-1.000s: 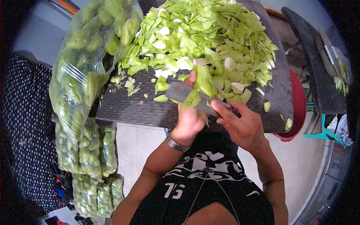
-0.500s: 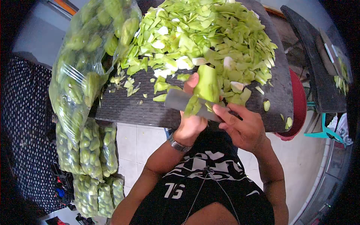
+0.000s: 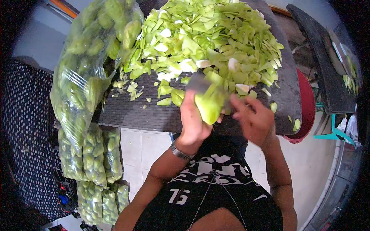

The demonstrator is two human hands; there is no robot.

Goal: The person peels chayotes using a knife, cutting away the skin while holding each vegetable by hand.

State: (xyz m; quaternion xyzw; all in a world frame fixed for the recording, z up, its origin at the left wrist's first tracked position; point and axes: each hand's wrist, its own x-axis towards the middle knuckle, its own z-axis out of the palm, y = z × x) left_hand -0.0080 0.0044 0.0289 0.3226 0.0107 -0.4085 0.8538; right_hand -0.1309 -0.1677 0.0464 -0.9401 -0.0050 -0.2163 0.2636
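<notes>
Head view: left hand (image 3: 194, 121) grips one green fruit (image 3: 210, 109), fingers wrapped about its side, above the table (image 3: 150, 115) close to the near edge. Right hand (image 3: 254, 119) is closed on the handle end of a knife (image 3: 199, 83). The blade is blurred and set across the fruit; contact of its edge cannot be told. Peelings (image 3: 216, 38) lie heaped just beyond. A clear bag (image 3: 88, 69), filled, rests left of the heap. A red tub (image 3: 305, 111) shows past the table's right edge.
</notes>
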